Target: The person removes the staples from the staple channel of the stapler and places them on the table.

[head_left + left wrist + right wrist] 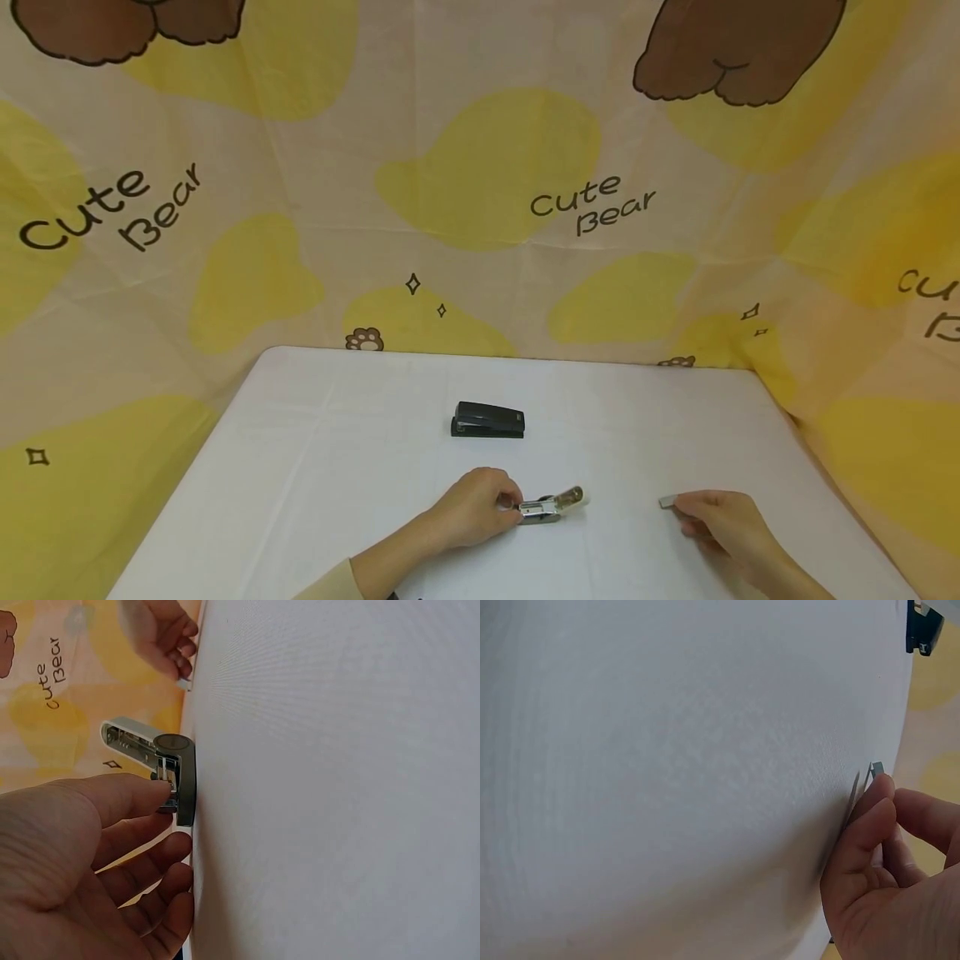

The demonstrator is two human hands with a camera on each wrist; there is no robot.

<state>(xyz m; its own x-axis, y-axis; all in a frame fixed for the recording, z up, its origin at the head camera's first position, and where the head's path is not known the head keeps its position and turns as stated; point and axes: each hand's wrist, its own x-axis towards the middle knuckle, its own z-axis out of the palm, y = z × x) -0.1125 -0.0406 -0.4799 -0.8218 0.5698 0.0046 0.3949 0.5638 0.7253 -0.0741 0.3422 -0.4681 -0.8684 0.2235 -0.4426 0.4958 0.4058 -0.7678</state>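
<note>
White table (pixel 315 467), bear-print backdrop (pixel 480 167)

Bright, even, diffuse light; only faint shadows under hands on table (pixel 337 433). No glare. Head view sharp, bowed at edges. Wrist views soft, near skin blurred, table washed out.

Probably a home or makeshift desk: white table (pixel 315 467) backed by cartoon "Cute Bear" cloth (pixel 480 167), staplers (pixel 487 420)

On the table (pixel 300 467), the closed stapler (pixel 487 420) lies behind the open stapler (pixel 551 505).
</note>
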